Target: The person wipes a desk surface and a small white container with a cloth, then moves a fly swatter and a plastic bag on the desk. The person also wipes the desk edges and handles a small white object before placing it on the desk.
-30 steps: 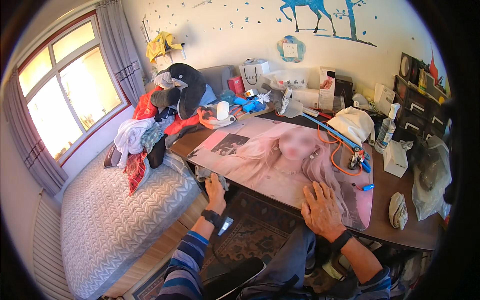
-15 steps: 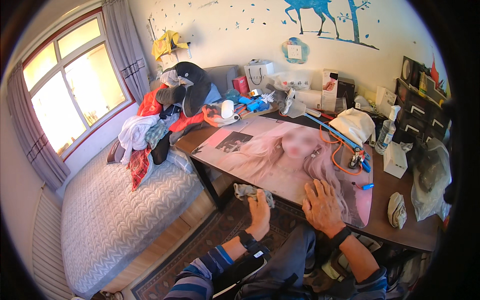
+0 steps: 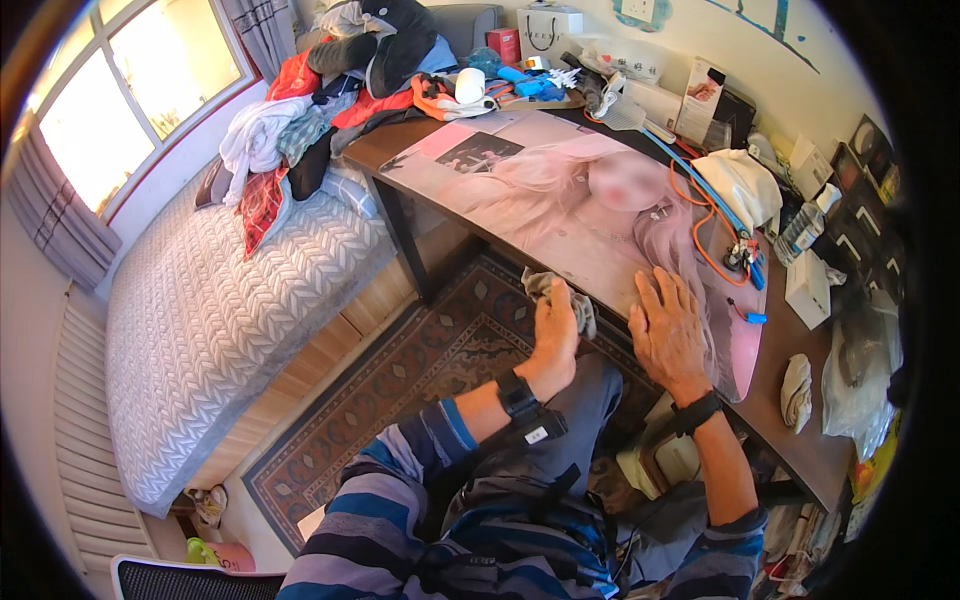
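sunlit window (image 3: 120, 100), bed (image 3: 220, 290), patterned rug (image 3: 430, 370)

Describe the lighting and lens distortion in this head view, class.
Head view: the window is blown out white; daylight falls on the bed; fisheye bends the desk edge; dark corners ring the picture; both hands, left hand and right hand, look sharp.
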Available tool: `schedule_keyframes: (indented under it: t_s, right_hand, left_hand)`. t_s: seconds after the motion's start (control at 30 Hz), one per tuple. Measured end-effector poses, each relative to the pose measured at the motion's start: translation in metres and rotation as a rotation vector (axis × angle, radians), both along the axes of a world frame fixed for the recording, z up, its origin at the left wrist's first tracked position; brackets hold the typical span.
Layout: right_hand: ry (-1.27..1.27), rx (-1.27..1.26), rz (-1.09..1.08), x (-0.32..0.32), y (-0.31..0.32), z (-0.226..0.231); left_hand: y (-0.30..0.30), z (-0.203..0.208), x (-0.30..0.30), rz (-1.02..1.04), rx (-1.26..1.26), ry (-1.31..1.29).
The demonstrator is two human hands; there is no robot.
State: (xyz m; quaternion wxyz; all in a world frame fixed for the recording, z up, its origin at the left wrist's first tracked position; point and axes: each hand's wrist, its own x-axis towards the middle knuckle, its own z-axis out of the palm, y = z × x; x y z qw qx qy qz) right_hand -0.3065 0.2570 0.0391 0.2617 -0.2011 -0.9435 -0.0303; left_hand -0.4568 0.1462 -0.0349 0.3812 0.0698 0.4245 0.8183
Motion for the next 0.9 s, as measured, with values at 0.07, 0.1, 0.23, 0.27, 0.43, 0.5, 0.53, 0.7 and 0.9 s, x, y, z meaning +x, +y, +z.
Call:
schedule_keyframes:
  t_s: [0.07,0.1,0.23,0.27,0.43,0.5,0.53,0.7,0.9]
  right_hand:
    - [-0.021,0.002,-0.020,-0.001,-0.002,0.002]
    - [-0.016,0.002,-0.007,-0.002,-0.003,0.003]
    - [-0.037,0.005,-0.008,0.000,-0.005,0.007]
    - [-0.043,0.006,-0.005,0.000,-0.005,0.009]
    - [-0.099,-0.008,-0.025,-0.002,-0.010,0.015]
    - [-0.112,-0.025,-0.031,-0.003,-0.012,0.019]
    - [-0.114,-0.034,-0.026,-0.003,-0.013,0.020]
    - [-0.164,-0.067,-0.058,-0.006,-0.016,0.026]
    - [-0.255,-0.090,-0.098,-0.008,-0.016,0.029]
  left_hand:
    - [-0.004,0.009,-0.019,0.048,0.052,0.036]
    - [-0.007,0.012,-0.032,0.085,0.056,0.020]
    - [-0.021,0.012,-0.100,0.205,-0.006,0.130]
    - [-0.023,0.011,-0.119,0.252,-0.029,0.169]
    - [-0.028,0.000,-0.205,0.480,-0.207,0.256]
    - [-0.031,-0.005,-0.242,0.533,-0.301,0.238]
    - [-0.031,-0.010,-0.256,0.580,-0.284,0.272]
    - [-0.053,-0.053,-0.353,0.640,-0.402,0.383]
    - [-0.097,-0.069,-0.459,0.978,-0.899,0.841]
